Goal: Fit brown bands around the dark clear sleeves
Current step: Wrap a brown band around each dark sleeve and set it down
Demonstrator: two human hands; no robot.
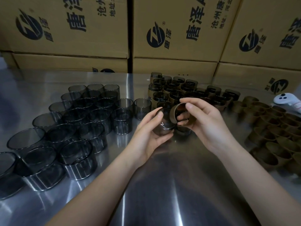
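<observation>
Head view: steel table before stacked cartons.

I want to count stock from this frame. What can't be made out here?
- Unbanded sleeves, head view: the left edge cuts off the nearest ones.
- Loose brown bands: the pile runs off the right edge.
- Finished pieces: the back rows overlap, and both hands cover the nearer ones.

Bare steel table lies open between clear sleeves left and brown bands right.
</observation>
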